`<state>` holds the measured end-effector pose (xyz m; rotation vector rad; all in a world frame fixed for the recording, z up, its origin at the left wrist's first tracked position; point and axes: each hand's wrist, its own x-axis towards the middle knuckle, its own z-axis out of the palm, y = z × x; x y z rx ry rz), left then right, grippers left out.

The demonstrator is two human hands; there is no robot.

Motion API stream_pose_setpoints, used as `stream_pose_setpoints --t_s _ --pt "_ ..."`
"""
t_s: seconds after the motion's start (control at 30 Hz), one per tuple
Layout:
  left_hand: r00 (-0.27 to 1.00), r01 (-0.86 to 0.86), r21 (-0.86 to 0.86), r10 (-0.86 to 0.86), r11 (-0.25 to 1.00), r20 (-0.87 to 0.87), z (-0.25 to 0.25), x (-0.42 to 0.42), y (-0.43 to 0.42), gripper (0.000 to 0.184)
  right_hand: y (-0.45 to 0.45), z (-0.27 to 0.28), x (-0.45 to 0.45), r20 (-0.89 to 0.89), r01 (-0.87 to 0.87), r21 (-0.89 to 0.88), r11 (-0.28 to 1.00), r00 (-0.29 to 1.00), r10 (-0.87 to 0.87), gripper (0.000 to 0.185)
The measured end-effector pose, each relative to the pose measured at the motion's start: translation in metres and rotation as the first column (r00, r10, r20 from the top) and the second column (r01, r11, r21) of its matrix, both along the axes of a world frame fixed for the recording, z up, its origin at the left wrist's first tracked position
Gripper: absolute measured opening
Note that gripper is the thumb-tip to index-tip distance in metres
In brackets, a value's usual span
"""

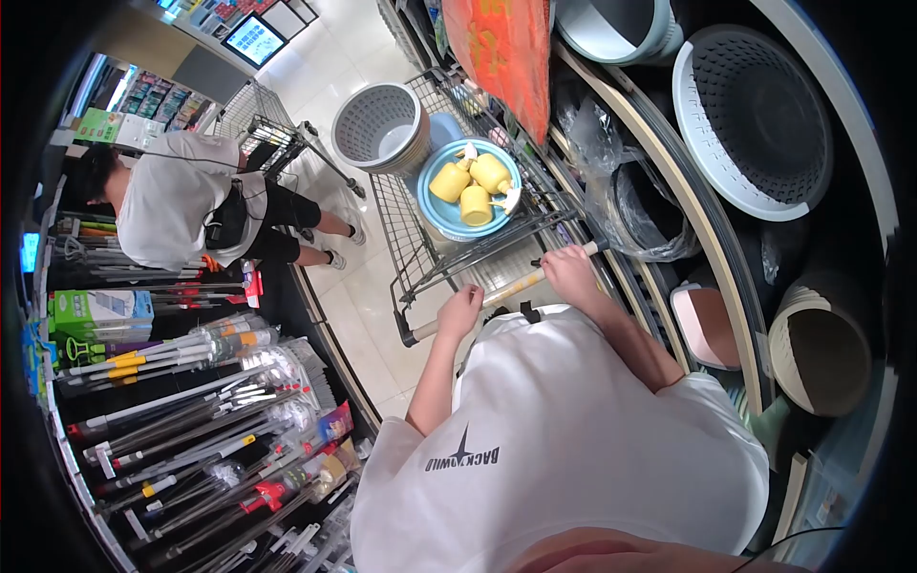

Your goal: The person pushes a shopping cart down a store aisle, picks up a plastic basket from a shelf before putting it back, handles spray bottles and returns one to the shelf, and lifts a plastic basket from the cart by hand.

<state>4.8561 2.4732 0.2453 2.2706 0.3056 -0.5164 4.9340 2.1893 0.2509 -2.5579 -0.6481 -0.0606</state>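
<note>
My left hand is closed around the left part of the shopping cart's handle. Farther right along the same bar, my right hand is also closed on it. Ahead of them is the wire shopping cart. A round blue basin rests on the cart at its near end, holding three yellow spray bottles with white heads, some lying tilted. Beyond it sits a grey perforated basket, apparently several nested together. Part of another blue item shows behind the basin.
On the left, a rack of mops and long poles lines the aisle. Another person stands there near a second cart. Along the right, shelves hold baskets and bins. An orange sign hangs beside the cart over the tiled floor.
</note>
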Motion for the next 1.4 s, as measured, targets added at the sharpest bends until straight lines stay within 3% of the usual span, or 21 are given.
stream_pose_setpoints --t_s 0.03,0.17,0.37,0.53,1.13,1.4 --pt "0.998 0.053 0.220 -0.056 0.974 0.006 0.007 -0.002 -0.006 0.045 0.002 -0.001 -0.002 0.035 0.020 -0.008 1.000 0.999 -0.019 0.013" --pt "0.996 0.089 0.298 -0.095 0.950 0.004 0.007 0.001 -0.015 0.042 -0.002 0.002 0.001 0.015 0.059 -0.012 0.998 0.998 -0.058 0.020" --pt "0.994 0.106 0.316 -0.109 0.943 -0.009 0.003 0.006 -0.024 0.043 -0.011 0.003 0.007 -0.094 0.003 -0.095 0.995 0.995 -0.012 0.027" --pt "0.991 0.133 0.358 -0.121 0.924 -0.056 -0.016 0.012 -0.027 0.045 -0.023 -0.009 0.008 -0.011 -0.038 -0.055 0.998 0.999 0.037 0.029" --pt "0.998 -0.060 0.430 0.070 0.901 -0.008 0.002 -0.009 -0.074 0.043 -0.035 0.005 0.000 -0.220 -0.030 -0.203 0.979 0.975 -0.015 0.030" --pt "1.000 -0.005 0.416 0.000 0.909 0.013 0.005 -0.024 -0.069 0.048 -0.025 -0.013 -0.021 0.000 0.086 -0.226 0.970 0.996 -0.089 0.031"
